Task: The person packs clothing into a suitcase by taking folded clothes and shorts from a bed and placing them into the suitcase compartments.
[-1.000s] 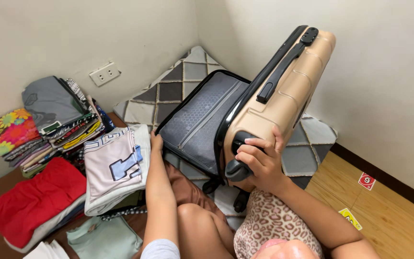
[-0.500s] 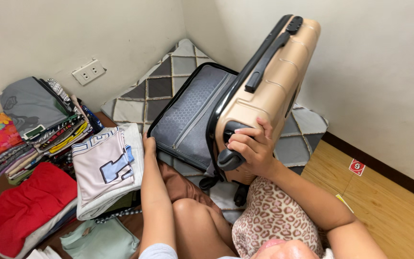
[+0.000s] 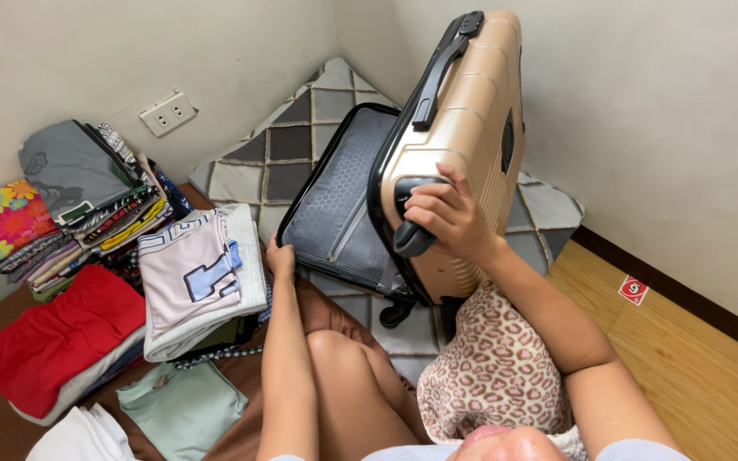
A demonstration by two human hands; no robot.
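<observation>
Since the earlier frame the suitcase lid (image 3: 463, 145) had swung more upright at upper centre. The right hand (image 3: 446, 218) clenched a black wheel (image 3: 412, 239) at its corner; the left hand (image 3: 281, 256) pressed the open shell's (image 3: 335, 205) edge, grip unclear. Folded clothes (image 3: 194, 277) crowded the left, partly cut off. A small red card (image 3: 633, 289) lay on the floor at right.

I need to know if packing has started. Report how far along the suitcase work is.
Done: the beige hard-shell suitcase stands open, its grey lined half bare. In hand: the right hand grips a wheel on the raised shell; the left hand touches the lower half's edge. Left: the folded clothes stacks lie outside, unpacked.
</observation>
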